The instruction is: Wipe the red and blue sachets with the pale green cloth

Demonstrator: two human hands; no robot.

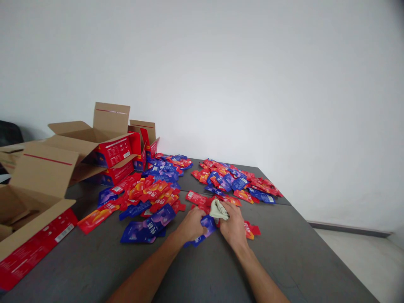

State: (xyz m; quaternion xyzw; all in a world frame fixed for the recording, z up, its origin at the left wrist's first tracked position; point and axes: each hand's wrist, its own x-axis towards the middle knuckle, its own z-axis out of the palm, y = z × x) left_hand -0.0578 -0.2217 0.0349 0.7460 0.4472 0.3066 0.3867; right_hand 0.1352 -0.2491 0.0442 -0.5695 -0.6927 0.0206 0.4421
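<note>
My left hand (190, 227) is closed on a blue packet (205, 230) lying on the grey table (284, 252). My right hand (232, 225) is curled around a pale green cloth (218, 209) pressed against the same packet. Several red and blue packets (151, 195) lie spread just beyond both hands, and a larger blue pouch (148, 227) lies to the left of my left hand.
A second heap of red and blue packets (235, 181) lies at the far right of the table. Open cardboard boxes with red sides stand at the left (34, 210) and back left (107, 147). A white wall rises behind; the table's right edge drops to a pale floor (362, 252).
</note>
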